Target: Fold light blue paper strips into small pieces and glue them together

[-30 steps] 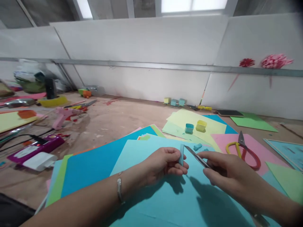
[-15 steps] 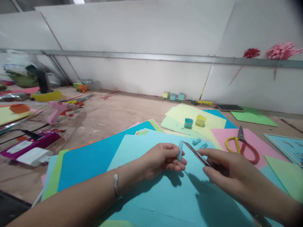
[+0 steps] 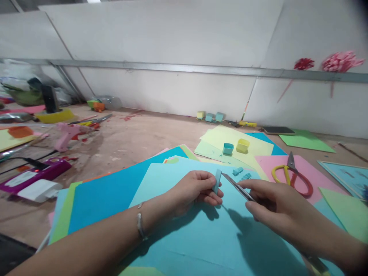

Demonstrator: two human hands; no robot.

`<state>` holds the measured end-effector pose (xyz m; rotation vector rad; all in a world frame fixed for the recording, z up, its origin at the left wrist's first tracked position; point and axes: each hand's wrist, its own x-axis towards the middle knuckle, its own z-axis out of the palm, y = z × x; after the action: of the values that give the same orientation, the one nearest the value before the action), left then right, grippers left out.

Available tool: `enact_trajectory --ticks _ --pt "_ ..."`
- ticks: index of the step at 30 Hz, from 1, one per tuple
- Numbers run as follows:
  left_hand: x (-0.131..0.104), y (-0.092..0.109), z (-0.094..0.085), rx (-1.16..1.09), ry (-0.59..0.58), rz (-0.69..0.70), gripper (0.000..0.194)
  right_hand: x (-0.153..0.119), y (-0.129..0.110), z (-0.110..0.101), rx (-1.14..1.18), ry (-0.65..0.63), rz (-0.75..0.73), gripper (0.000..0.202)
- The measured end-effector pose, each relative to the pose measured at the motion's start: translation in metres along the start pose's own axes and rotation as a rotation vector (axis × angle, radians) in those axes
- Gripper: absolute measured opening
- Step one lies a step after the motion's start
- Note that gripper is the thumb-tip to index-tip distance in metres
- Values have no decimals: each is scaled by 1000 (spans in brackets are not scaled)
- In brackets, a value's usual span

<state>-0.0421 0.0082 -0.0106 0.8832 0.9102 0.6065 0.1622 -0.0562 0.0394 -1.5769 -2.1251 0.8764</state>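
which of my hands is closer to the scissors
Right. Your right hand is just on the near side of the scissors, slightly left; your left hand is farther off to their left.

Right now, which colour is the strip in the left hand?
The strip in the left hand is light blue, seen best in the head view.

even light | soft shadow [image 3: 260,247] below right hand [image 3: 271,203] | (top-right corner [image 3: 363,8] dark)

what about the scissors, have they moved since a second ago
No. The scissors lie at the same spot and angle on the pink paper; only the whole view has shifted slightly.
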Motion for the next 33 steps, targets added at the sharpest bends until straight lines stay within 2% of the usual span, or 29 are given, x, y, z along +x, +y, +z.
enact_trajectory --ticks 6,10,14,19,25,33 --pt "0 -1 -1 38 -18 5 22 1 0 -1 1 -3 9 18" --pt "0 -3 -1 144 -37 68 24 4 3 3 3 -8 2 21" --pt "-1 -4 4 218 -48 101 29 8 10 10 -48 32 -27 13" --pt "-5 -5 8 301 -29 116 21 7 17 19 -31 30 -13 14" --pt "-13 -5 12 382 37 213 17 6 11 21 53 192 -47 18" --pt "-14 -9 16 427 60 235 19 11 11 24 92 266 -130 20"
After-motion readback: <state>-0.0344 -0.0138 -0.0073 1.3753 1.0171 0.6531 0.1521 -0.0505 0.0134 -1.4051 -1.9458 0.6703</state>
